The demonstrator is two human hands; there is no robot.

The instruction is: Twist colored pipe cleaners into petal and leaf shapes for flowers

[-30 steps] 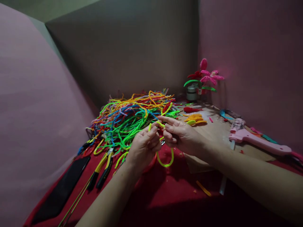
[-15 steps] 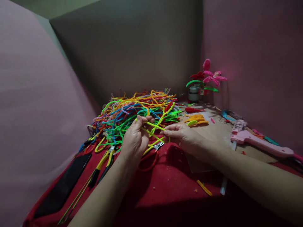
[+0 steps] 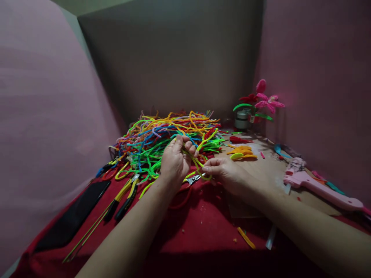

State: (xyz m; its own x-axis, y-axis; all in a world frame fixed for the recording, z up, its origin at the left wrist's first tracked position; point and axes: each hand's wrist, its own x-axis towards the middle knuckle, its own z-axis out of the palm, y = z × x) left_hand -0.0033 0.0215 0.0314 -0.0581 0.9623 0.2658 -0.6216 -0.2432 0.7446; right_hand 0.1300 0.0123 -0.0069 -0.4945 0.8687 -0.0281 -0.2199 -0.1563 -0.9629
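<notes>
A yellow-green pipe cleaner (image 3: 198, 164), bent into a loop, stretches between my two hands. My left hand (image 3: 177, 159) is closed around one part of it, its fingers curled. With thumb and forefinger, my right hand (image 3: 222, 172) pinches the looped end. Below the loop lie scissors (image 3: 191, 180) with red and yellow handles, partly covered by my left hand. Behind my hands a big heap of pipe cleaners (image 3: 150, 148) in many colours spreads over the red cloth (image 3: 199, 227).
To the left lie yellow-and-black pliers (image 3: 125, 197), a black phone-like slab (image 3: 75, 216) and thin green stems (image 3: 89, 231). On the right are a pink glue gun (image 3: 321, 187), orange fuzzy pieces (image 3: 242, 151) and a red one (image 3: 240, 139). Pink fuzzy flowers (image 3: 269, 102) stand behind.
The view has shifted slightly. The crossed strands between my hands now hang as a narrower loop, and my left fingers have curled further round the pipe cleaner. My right hand still pinches it.
</notes>
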